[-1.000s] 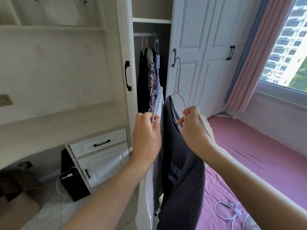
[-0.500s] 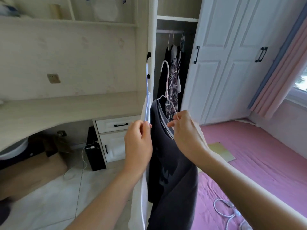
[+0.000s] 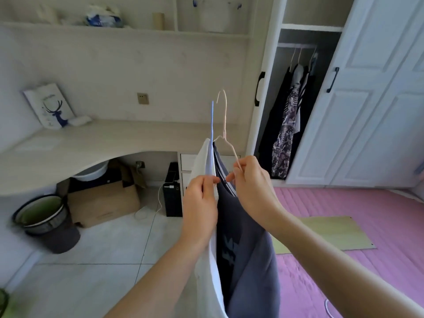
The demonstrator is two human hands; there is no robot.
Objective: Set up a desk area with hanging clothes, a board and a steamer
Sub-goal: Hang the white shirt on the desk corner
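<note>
Room: bedroom corner with pale tiled floor (image 3: 110, 244), pink quilted mat (image 3: 367, 226) on the right, and an open white wardrobe (image 3: 378, 111) with dark garments hanging inside.
Desk: long curved cream desk (image 3: 91, 143) along the back wall, shelves above; a white deer-print bag (image 3: 49, 106) leans at its left end.
Under desk: brown cardboard box (image 3: 103, 203), round dark bin (image 3: 46, 221) to its left, black tower-shaped box (image 3: 172, 193) to its right.
Clothes: white shirt (image 3: 206, 271) on a blue wire hanger (image 3: 212, 125) and dark grey printed T-shirt (image 3: 247, 260) on a white wire hanger (image 3: 223, 115), held side by side, touching, in front of the desk.
Left hand (image 3: 200, 203): closed, pinching the blue hanger's shoulder through the shirt.
Right hand (image 3: 250, 180): closed, fingers gripping the white hanger's sloping wire.
</note>
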